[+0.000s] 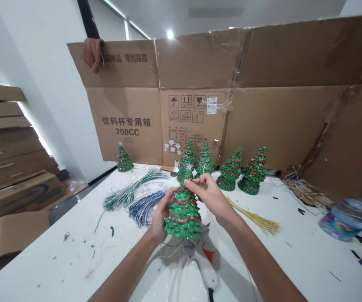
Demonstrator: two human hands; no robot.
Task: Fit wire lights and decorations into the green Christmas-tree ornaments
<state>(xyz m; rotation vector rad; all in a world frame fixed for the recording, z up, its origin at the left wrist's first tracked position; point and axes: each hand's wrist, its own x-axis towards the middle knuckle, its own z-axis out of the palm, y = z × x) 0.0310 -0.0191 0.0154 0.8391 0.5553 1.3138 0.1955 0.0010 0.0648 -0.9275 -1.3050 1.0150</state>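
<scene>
1. The green tinsel tree (184,214) was held upright at the centre of the frame, above the white table (74,256), with red trim winding around its tiers.
2. The left hand (160,212) was curled around the tree's lower left side, its fingers partly bent and supporting it.
3. The right hand (210,193) was at the upper right of the tree, thumb against the upper tiers and fingers bent close. A thin strand (204,168) rose beside the fingertips; whether they pinched it could not be told.
4. As to progress, the tree in hand looked largely complete: its tiers were filled and its trim was on. Any remaining detail near the top was hidden by the fingers.
5. Five similar trees stood farther back, one at centre left (125,160) and the others from the centre to the right (230,170), all with red trim and seemingly finished too.
6. Loose supplies remained: green wires (130,193) and blue wires (146,207) left of centre, yellow wires (258,216) to the right.
7. A white tool (204,268) lay at the bottom centre. Another person's hand (93,54) gripped the cardboard (196,58) at the upper left.
</scene>
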